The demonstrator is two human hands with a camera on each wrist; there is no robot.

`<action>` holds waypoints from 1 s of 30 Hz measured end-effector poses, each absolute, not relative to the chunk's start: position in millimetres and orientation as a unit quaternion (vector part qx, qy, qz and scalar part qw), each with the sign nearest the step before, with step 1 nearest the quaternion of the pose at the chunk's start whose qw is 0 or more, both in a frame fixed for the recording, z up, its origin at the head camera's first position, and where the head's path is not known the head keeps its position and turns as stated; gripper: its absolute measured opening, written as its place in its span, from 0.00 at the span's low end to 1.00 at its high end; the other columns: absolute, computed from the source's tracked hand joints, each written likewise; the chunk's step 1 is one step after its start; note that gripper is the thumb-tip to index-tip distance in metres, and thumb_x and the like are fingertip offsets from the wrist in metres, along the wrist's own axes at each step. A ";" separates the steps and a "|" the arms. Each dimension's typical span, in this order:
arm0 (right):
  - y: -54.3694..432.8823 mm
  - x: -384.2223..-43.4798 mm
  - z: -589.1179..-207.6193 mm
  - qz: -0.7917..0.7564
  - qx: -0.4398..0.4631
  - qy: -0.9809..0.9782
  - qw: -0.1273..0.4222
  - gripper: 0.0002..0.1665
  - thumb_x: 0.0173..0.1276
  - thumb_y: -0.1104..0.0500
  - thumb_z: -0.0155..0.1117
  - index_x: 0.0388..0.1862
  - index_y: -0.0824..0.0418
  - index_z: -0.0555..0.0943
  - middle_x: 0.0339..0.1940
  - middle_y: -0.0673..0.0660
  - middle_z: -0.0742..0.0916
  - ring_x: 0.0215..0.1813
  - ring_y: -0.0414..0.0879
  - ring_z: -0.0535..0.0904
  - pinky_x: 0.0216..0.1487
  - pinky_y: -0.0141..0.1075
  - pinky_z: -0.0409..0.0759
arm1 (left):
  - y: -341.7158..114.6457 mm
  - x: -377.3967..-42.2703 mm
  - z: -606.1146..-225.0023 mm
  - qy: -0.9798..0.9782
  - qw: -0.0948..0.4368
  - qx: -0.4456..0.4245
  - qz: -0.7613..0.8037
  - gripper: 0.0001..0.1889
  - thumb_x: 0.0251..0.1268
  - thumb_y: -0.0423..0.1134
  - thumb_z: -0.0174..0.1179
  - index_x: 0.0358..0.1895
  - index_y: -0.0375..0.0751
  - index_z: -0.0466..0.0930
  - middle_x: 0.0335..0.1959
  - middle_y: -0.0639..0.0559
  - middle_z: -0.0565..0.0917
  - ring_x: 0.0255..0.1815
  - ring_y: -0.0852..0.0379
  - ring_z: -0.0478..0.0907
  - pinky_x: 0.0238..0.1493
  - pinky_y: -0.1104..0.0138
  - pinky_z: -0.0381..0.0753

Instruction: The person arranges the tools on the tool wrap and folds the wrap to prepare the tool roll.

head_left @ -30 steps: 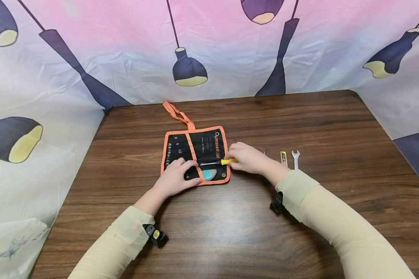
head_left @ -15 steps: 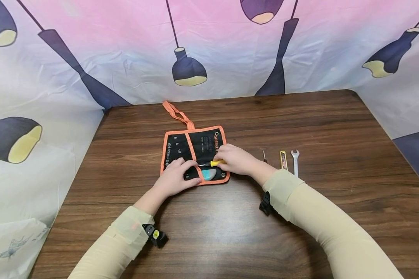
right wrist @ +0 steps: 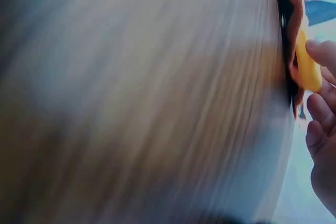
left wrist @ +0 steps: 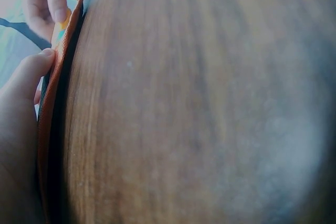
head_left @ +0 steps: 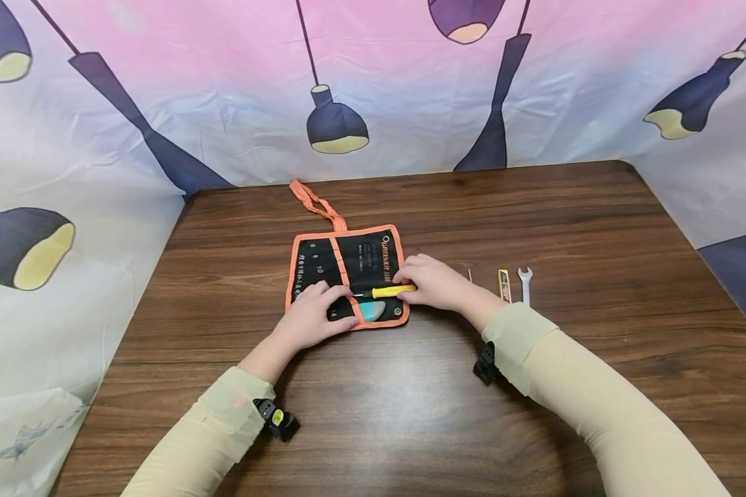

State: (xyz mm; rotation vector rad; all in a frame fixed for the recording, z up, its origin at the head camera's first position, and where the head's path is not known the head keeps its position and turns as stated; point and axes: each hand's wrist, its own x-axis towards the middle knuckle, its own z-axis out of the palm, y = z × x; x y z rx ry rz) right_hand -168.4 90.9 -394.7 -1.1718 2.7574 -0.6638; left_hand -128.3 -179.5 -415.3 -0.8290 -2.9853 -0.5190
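Observation:
A black tool pouch with orange trim lies unrolled on the table. My left hand holds its lower left part, thumb and index finger apart at the orange pocket edge. In the left wrist view the left thumb presses on the orange trim. A yellow-handled screwdriver lies across the pouch, its tip at the pocket edge beside my left index finger; how far the tip goes in is hidden. My right hand pinches the handle's rear end. Just below, a teal-and-grey tool sticks out of a pocket.
Right of the pouch lie a wrench, a narrow yellow-and-black item and a thin metal shaft, all partly behind the right arm. An orange tie strap trails from the pouch towards the back edge.
The screwdriver has moved left, bringing its tip to the pocket edge. My right hand went left with it, then slid back right along the handle. My left hand stayed put.

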 end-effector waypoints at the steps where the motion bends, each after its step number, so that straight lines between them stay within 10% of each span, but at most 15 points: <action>1: 93.9 -168.1 -394.7 -0.218 -0.379 0.899 0.035 0.10 0.62 0.57 0.66 0.40 0.59 0.83 0.35 0.50 0.79 0.37 0.44 0.70 0.44 0.39 0.70 | -179.7 -128.3 -415.1 -0.950 0.000 -0.264 -0.165 0.26 0.56 0.60 0.61 0.54 0.52 0.76 0.32 0.54 0.69 0.33 0.56 0.66 0.35 0.63 0.66; 30: 81.7 -169.6 -399.3 -0.215 -0.414 0.884 0.017 0.09 0.65 0.59 0.62 0.41 0.60 0.84 0.38 0.52 0.81 0.42 0.46 0.75 0.47 0.39 0.73 | -180.4 -128.8 -417.8 -0.947 0.011 -0.273 -0.170 0.26 0.56 0.60 0.61 0.54 0.51 0.77 0.32 0.54 0.69 0.32 0.56 0.66 0.34 0.63 0.65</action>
